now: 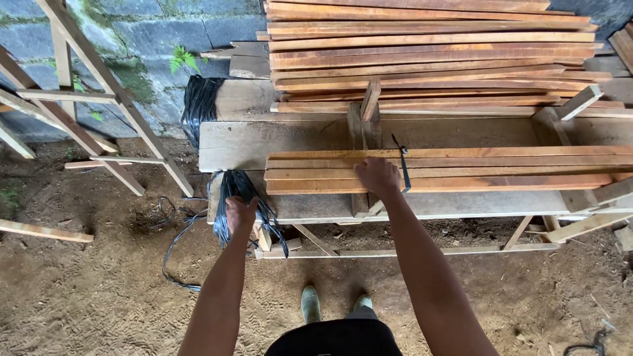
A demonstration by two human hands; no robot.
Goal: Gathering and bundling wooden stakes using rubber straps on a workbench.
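The left hand (241, 212) is closed around a hanging bunch of black plastic strapping (241, 192) that drapes over the near left corner of a rough wooden workbench (297, 142), the fingers curled into the strands so that the bunch is gripped just below the bench edge. The right hand (377, 177) lies palm down and flat on a small stack of reddish wooden slats (461, 170), near its left end; its fingers are spread over the top boards and close on nothing, pressing rather than grasping. Just beside that hand, a single black strap (401, 161) runs across the slats and hangs toward the front of the stack. The slats rest lengthwise on the bench, reaching out past the right edge of the view. Behind them, farther along the bench, a much larger pile of similar slats (428, 53) is stacked in several layers against a mossy block wall (132, 39). A second bundle of black strapping (198, 105) hangs at the back left corner of the bench. To the left, a timber frame (86, 112) leans at an angle over the dirt floor (99, 290), and loose strap ends trail on the ground near it.
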